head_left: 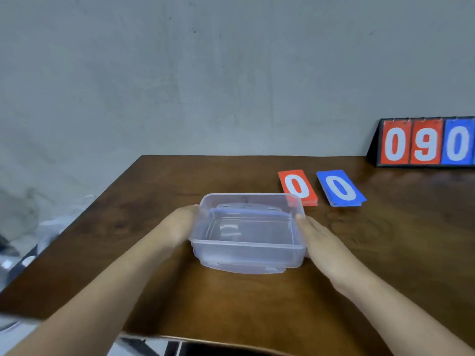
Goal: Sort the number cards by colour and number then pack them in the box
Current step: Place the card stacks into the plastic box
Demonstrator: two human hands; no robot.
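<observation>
A clear plastic box (248, 249) stands open-topped in the middle of the brown table, seated on what looks like its lid. My left hand (180, 226) lies flat against its left wall. My right hand (320, 240) lies flat against its right wall, fingers straight. Nothing is inside the box. Behind it to the right lies a red card stack (298, 187) with a white 0 on top. A blue card stack (340, 188), also showing a 0, lies just right of the red one.
A black flip scoreboard (424, 142) showing red 0, red 9 and blue 0 stands at the back right against the grey wall. The table (385, 253) ends at the left, with pale clutter on the floor beyond that edge.
</observation>
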